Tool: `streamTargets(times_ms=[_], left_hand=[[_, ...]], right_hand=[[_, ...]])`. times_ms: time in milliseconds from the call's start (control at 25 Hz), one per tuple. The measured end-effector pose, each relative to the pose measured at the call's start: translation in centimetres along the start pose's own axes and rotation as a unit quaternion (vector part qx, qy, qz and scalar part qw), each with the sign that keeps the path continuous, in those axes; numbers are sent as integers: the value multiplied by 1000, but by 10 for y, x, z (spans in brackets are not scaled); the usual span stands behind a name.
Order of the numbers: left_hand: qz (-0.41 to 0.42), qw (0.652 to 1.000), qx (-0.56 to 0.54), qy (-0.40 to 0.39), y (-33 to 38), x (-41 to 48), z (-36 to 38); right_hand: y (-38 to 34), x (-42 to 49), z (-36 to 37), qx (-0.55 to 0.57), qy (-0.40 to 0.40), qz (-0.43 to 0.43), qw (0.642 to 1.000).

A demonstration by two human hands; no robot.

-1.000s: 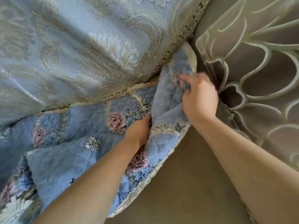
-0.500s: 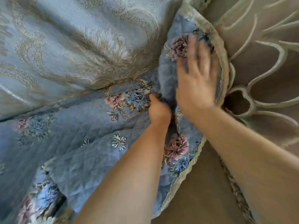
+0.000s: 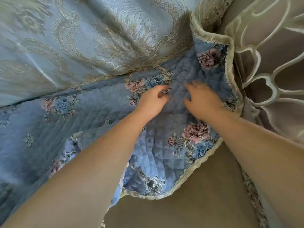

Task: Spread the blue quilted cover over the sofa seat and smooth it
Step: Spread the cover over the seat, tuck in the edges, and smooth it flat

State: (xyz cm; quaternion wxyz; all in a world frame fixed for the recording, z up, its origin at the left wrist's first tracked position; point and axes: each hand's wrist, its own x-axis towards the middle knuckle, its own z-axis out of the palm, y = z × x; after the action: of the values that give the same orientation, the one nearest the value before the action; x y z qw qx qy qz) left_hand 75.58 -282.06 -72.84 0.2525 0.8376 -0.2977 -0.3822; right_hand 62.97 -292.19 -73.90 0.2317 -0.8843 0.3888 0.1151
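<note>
Fingers: left hand [image 3: 152,100] curled, right hand [image 3: 201,97] spread | both atop blue quilted cover [image 3: 164,142]; sofa seat [image 3: 197,203] partly bare

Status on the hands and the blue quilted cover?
Left hand loosely curled, right hand open, both on blue quilted floral cover. Near corner short of bare tan seat; right edge bunched against armrest. Nothing obstructing.

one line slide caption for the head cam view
Both hands, left hand and right hand, press the blue quilted cover into the sofa's corner.
</note>
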Motion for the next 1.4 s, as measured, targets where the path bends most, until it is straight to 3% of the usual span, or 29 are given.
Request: streamTargets(times_ms=[120, 240, 320, 400, 560, 720, 880, 1080, 1240, 1400], left_hand=[[-35, 993, -111, 35, 2, -51, -34], [-56, 965, -236, 96, 3, -113, -70], [-60, 946, -285, 146, -4, -161, -85], [-56, 920, -335, 197, -22, -213, -95], [-71, 863, -423, 267, -80, -315, -102], [-108, 850, -439, 272, -140, -391, -100], [-161, 847, -424, 279, -200, -404, -91], [-169, 901, -327, 231, -234, -333, -63], [-122, 947, -179, 238, -226, -293, -56], [4, 968, -94, 231, -190, -322, -28]], right_hand=[[-48, -48, -8, 260, 15, 41, 965], [-96, -104, -16, 523, 23, 91, 847], [-119, -142, -19, 608, 40, 108, 785], [-140, -183, -19, 650, 54, 109, 751], [-173, -263, 2, 681, 91, 86, 722], [-197, -323, 38, 680, 123, 97, 716], [-222, -347, 85, 665, 93, 132, 729], [-237, -308, 148, 606, 37, 201, 769], [-244, -273, 166, 641, -28, 187, 744], [-224, -294, 139, 688, 96, 176, 698]])
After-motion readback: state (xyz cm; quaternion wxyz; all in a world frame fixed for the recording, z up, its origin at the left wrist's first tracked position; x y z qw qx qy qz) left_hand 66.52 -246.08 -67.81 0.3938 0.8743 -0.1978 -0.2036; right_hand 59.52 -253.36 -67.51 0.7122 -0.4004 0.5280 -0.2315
